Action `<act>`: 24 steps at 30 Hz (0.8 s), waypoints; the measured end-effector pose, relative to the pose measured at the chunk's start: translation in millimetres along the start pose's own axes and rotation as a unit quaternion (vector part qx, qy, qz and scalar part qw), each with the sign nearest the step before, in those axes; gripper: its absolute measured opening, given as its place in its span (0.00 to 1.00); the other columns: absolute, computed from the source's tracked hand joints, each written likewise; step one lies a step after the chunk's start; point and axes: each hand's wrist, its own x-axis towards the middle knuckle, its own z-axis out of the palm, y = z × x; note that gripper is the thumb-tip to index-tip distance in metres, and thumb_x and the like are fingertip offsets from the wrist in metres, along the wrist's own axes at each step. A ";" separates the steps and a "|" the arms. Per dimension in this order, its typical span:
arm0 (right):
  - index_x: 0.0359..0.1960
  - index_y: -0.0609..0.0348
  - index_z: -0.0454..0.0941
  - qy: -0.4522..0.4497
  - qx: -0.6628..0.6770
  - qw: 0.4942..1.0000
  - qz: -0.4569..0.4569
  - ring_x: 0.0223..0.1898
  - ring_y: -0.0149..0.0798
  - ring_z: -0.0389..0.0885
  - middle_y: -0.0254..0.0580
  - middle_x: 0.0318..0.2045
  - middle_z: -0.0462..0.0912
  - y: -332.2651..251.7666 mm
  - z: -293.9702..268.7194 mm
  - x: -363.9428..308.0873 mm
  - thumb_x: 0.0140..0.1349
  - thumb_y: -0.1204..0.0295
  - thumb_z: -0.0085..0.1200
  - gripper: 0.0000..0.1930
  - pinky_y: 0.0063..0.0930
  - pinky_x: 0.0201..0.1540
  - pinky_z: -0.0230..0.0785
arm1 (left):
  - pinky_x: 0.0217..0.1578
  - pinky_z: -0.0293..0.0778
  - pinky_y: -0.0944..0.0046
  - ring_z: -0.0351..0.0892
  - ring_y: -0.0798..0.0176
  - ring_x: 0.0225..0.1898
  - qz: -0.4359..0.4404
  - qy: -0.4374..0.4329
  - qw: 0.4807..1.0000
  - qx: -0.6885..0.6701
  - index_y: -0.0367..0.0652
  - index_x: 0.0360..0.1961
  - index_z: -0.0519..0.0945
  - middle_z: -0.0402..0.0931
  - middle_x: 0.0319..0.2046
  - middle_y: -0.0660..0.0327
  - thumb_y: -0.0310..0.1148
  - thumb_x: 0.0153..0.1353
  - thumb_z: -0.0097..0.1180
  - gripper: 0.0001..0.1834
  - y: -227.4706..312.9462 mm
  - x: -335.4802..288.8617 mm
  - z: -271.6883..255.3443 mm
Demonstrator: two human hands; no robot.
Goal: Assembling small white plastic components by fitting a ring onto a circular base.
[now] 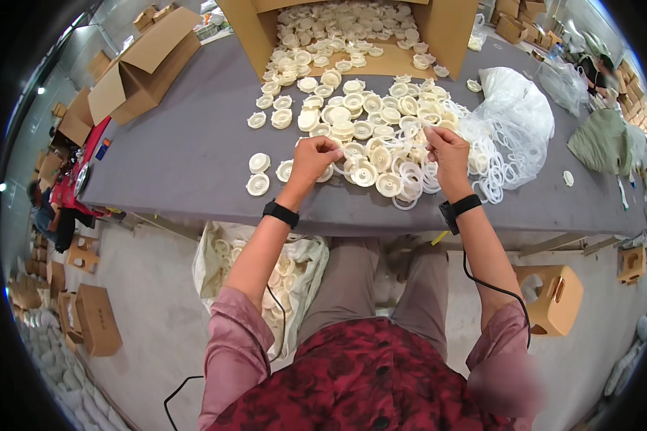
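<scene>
A loose heap of round cream plastic caps point(363, 129) spreads over the grey table, with thin translucent white sealing rings point(410, 178) lying among them. My left hand point(315, 162) is closed in a pinch at the heap's near left side, and a pale ring shows at its fingertips. Over the right side of the heap, my right hand point(448, 156) has thumb and forefinger pressed together. Rings lie close by its fingertips, but what sits between them is too small to make out. More rings spill out of a clear plastic bag point(514, 122) to the right of this hand.
An open cardboard box point(381, 66) on its side holds more caps at the table's back. Another carton point(147, 65) stands at the back left. Below the table's front edge point(366, 228) sits a white sack point(212, 269) of caps. A tan stool point(550, 300) is at right. Someone sits far left.
</scene>
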 end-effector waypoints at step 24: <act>0.29 0.57 0.82 -0.297 -0.506 0.657 -0.474 0.42 0.45 0.75 0.41 0.32 0.78 67.2 124.2 -84.6 0.50 0.77 0.57 0.05 0.36 0.45 0.69 | 0.31 0.80 0.69 0.82 0.64 0.29 -0.104 0.201 0.908 -0.352 0.39 0.36 0.77 0.80 0.30 0.60 0.26 0.65 0.60 0.04 -9.3 -60.5 -29.6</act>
